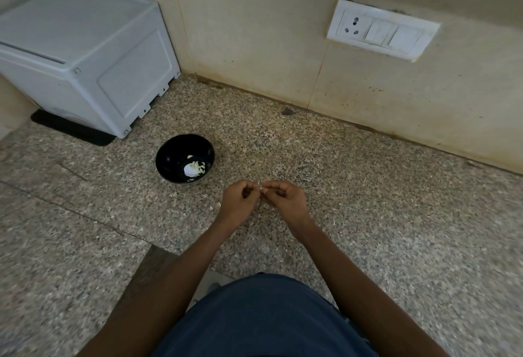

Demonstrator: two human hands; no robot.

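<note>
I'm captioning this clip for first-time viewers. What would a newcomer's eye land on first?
The two hands in the middle: the left hand and right hand pinch a small pale piece between their fingertips above the speckled counter. Behind them to the left stands a black bowl with white pieces in its bottom. A white appliance fills the far left corner, and a white socket panel sits on the wall, upper right.

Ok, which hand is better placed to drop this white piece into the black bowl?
Probably the left hand: both pinch the white piece, but the black bowl sits to its left, farther from the right hand.
</note>
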